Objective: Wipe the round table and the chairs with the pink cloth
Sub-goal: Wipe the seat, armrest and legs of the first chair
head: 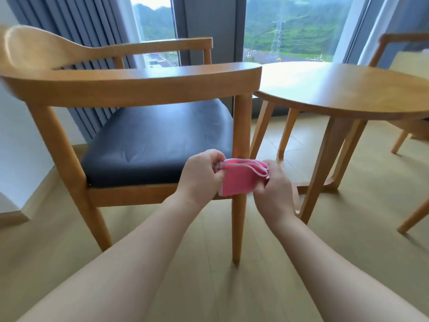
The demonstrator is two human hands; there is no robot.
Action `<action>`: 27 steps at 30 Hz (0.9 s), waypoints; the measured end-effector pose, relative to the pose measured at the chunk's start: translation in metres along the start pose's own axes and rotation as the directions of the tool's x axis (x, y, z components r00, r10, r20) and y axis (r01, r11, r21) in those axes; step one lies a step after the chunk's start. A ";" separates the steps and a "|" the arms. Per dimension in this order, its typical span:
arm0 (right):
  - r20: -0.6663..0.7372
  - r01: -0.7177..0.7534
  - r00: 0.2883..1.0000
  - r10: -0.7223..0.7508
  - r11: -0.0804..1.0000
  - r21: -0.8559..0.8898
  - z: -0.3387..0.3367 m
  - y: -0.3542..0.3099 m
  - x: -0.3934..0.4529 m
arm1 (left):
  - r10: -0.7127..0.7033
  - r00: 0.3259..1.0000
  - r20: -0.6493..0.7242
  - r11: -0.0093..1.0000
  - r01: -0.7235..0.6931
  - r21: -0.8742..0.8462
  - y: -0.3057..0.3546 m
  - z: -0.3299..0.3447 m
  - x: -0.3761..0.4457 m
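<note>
- The left hand (201,174) and the right hand (274,185) each keep a closed grip on one end of the folded pink cloth (239,178), held in front of the wooden armchair with the dark seat (148,140).
- The round wooden counter (348,89) stands just beside it, near the tall window (294,26), on the pale wood floor (209,287).
- A second wooden chair (404,63) is behind the counter.

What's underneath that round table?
Under the round table you can see its splayed wooden legs, joined by a low crosspiece, and bare wood-look floor. The tabletop hides where the legs attach, and the near leg blocks part of the base.

Smooth wooden chair (139,75), matt leather-look seat (157,138), glossy wooden table (348,89), pink cloth (241,177)
</note>
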State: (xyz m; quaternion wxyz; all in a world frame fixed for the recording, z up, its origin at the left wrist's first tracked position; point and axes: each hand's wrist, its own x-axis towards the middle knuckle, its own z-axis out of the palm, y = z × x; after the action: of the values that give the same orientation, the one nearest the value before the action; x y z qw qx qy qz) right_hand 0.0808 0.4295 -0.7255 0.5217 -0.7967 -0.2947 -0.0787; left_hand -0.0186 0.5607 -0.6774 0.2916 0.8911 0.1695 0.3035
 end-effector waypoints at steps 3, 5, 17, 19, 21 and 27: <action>-0.104 -0.048 0.992 0.066 0.984 0.171 0.006 0.000 -0.007 | 0.009 1.000 0.000 1.000 -0.009 0.021 0.001 0.007 0.000; -0.110 -0.026 0.992 0.061 0.956 0.292 0.014 0.000 -0.015 | 0.017 1.000 0.011 0.999 -0.017 0.032 0.000 0.007 0.002; -0.103 0.078 0.992 -0.073 0.996 0.048 0.056 -0.008 -0.015 | 0.092 0.996 0.017 0.975 -0.094 0.201 -0.025 -0.030 -0.036; -0.105 0.068 0.992 -0.063 0.996 0.048 0.058 -0.009 -0.015 | 0.093 0.995 0.030 0.971 -0.097 0.219 -0.032 -0.042 -0.050; -0.109 0.061 0.992 -0.058 0.998 0.024 0.060 -0.010 -0.015 | 0.082 0.995 0.059 0.970 -0.093 0.223 -0.039 -0.049 -0.060; -0.147 0.057 0.987 -0.063 0.997 -0.045 0.060 -0.021 -0.012 | 0.142 0.984 0.105 0.963 -0.162 0.217 -0.052 -0.070 -0.070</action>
State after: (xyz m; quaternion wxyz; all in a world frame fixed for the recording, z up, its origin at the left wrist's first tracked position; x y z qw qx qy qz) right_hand 0.0490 0.4831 -0.7406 0.5231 -0.7900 -0.2772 -0.1594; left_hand -0.1230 0.5969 -0.6950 0.1720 0.9413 0.1207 0.2642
